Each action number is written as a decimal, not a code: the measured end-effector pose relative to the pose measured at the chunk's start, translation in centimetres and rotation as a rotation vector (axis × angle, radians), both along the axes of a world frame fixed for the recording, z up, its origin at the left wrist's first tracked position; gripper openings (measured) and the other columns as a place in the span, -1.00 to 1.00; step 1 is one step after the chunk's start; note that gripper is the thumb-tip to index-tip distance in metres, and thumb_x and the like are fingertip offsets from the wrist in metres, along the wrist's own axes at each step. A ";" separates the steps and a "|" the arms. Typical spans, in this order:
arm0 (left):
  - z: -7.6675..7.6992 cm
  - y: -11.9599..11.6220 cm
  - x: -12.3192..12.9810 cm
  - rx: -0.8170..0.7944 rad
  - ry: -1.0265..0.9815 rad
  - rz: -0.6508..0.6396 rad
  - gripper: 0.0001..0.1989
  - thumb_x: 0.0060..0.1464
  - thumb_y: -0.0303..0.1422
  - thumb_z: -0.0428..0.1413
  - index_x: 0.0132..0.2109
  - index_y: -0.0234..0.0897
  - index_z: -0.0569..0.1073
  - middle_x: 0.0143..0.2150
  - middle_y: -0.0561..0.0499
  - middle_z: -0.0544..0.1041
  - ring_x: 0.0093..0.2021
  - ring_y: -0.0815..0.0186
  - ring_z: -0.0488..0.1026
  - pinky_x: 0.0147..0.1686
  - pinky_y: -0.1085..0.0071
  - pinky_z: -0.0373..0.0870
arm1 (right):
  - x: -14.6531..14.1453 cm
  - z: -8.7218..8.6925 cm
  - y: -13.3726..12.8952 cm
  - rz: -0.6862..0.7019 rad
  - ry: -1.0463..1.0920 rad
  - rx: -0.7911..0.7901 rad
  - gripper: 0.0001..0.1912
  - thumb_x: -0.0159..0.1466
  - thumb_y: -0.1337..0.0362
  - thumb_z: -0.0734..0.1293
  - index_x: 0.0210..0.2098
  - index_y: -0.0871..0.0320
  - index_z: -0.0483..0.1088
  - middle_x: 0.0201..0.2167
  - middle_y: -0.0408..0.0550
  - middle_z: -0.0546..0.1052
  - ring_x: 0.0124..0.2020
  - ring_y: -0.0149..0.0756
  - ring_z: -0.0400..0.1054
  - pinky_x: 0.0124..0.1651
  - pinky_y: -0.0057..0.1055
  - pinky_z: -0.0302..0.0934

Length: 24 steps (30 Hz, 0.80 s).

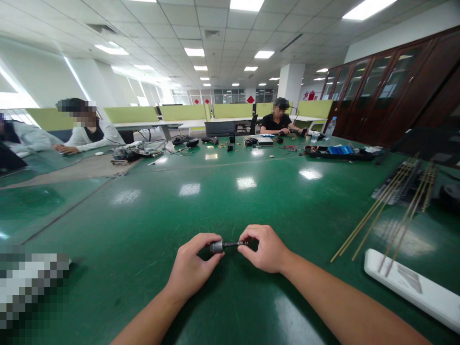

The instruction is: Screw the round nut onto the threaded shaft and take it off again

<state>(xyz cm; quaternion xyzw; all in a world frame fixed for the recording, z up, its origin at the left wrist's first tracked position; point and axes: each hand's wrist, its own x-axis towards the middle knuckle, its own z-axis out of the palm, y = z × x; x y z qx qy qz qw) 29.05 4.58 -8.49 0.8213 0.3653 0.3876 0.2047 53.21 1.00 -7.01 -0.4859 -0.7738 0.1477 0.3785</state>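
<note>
Between my two hands, just above the green table (143, 244), lies a small metal part (217, 247), a grey cylinder with a thin dark shaft (232, 244) pointing right. My left hand (192, 263) pinches the cylinder between thumb and fingers. The far end of the shaft sits in the fingertips of my right hand (268, 249), thumb below and index finger above. Fine detail at that tip is too small to make out.
Brass-coloured rods (373, 211) and a white oblong object (413, 282) lie at the right. A pixelated pale object (32, 287) is at the near left. Tools, a black tray (338, 154) and a bottle (330, 128) line the far edge. Several people sit around.
</note>
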 end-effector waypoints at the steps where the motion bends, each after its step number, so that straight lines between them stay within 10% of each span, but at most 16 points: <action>1: 0.0 0.0 0.0 -0.002 -0.001 0.003 -0.71 0.08 -0.43 0.25 -0.04 -0.11 0.49 -0.08 0.06 0.55 -0.08 0.25 0.49 -0.03 0.31 0.41 | 0.0 0.0 0.0 -0.002 -0.001 0.003 -0.94 0.18 0.29 0.39 -0.34 0.13 0.48 -0.39 -0.09 0.51 -0.36 -0.30 0.36 -0.23 -0.37 0.20; 11: 0.2 -0.1 -0.1 -0.006 0.007 0.017 -0.72 0.08 -0.41 0.25 -0.04 -0.11 0.49 -0.08 0.04 0.54 -0.08 0.24 0.49 -0.04 0.29 0.41 | 0.6 0.2 0.3 0.020 0.059 -0.016 -0.95 0.16 0.30 0.40 -0.37 0.15 0.49 -0.41 -0.09 0.53 -0.37 -0.30 0.37 -0.22 -0.36 0.21; 16: 0.8 -0.1 -0.5 0.009 0.004 0.092 -0.76 0.08 -0.32 0.26 -0.07 -0.16 0.51 -0.10 -0.03 0.54 -0.07 0.15 0.48 -0.01 0.19 0.42 | 2.2 -0.4 1.6 0.104 0.452 -0.263 -0.78 0.19 0.18 0.37 -0.48 0.19 0.45 -0.54 -0.09 0.48 -0.49 -0.34 0.32 -0.37 -0.41 0.19; 24: 3.9 -1.3 -4.1 -0.449 -0.341 0.105 -0.49 0.16 -0.14 0.21 0.20 -0.21 0.39 0.06 -0.11 0.54 0.07 0.12 0.51 0.10 0.22 0.47 | 2.2 -1.3 2.7 0.022 0.809 -0.428 -0.49 0.33 -0.02 0.16 -0.63 0.15 0.20 -0.75 -0.20 0.20 -0.69 -0.45 0.07 -0.59 -0.47 -0.05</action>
